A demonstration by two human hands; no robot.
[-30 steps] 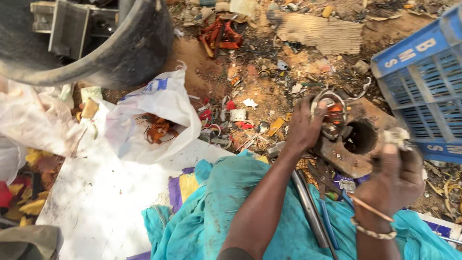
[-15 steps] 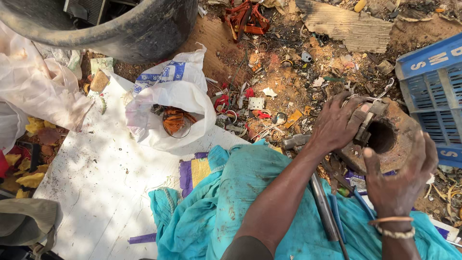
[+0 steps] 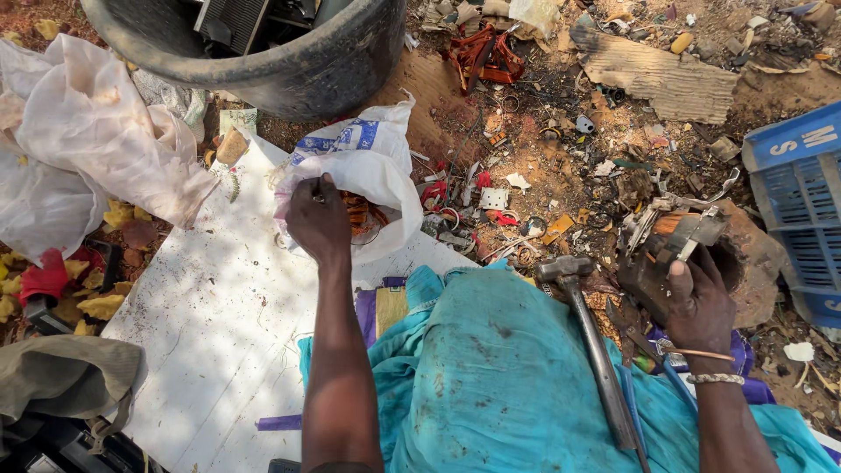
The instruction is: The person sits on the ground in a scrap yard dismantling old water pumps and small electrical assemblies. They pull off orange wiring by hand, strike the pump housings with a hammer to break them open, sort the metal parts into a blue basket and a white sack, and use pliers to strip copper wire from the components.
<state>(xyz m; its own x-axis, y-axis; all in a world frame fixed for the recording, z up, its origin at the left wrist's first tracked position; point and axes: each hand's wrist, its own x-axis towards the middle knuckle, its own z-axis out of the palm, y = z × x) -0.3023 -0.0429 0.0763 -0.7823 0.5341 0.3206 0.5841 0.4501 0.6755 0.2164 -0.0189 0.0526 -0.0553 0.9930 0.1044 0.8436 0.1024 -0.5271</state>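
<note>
Both of my hands are busy, well apart from each other. My left hand (image 3: 320, 219) reaches out to the white plastic bag (image 3: 368, 166) lying open on the left part of the scene; my fingers are curled at the bag's mouth, pinching something small that I cannot make out, just beside the orange-brown copper wire (image 3: 359, 210) inside. My right hand (image 3: 701, 302) is closed over the near edge of a rusty metal motor part (image 3: 679, 241) sitting on the ground to the right, thumb and fingers wrapped on its casing.

Between my hands, a hammer (image 3: 587, 333) lies across the teal cloth (image 3: 491, 377) that covers my lap, its head pointing far and its handle running near. The bag rests on a white sheet (image 3: 201, 350) spread over the ground. Far from the bag stands a large black tub (image 3: 289, 61) with metal scrap in it. A crumpled pale plastic sheet (image 3: 88, 131) lies at the far left. A blue plastic crate (image 3: 802, 201) sits at the right edge, and small scrap bits litter the dirt around a piece of cardboard (image 3: 666, 79) farther off.
</note>
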